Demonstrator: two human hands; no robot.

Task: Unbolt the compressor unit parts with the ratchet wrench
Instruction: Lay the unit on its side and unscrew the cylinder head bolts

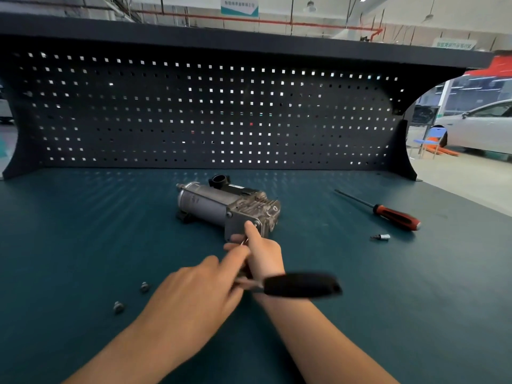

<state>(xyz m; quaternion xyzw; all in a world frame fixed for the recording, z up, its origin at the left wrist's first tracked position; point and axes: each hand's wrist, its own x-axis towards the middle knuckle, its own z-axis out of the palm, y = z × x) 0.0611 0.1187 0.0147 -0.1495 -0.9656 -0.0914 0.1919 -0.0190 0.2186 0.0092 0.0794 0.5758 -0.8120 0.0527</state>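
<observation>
My left hand (194,295) and right hand (264,254) both grip one ratchet wrench (302,285) at the one compressor (210,203), mid-tabletop (83,231). Two bolts (144,286) (118,306) lie toward the left edge; one screwdriver (396,214) and one socket bit (381,236) toward the right.

Setting: automotive workshop. Indicated by a workbench (83,231) backed with a perforated pegboard panel (194,112), a white car (476,128) parked beyond, and red ceiling piping (249,20) overhead.
</observation>
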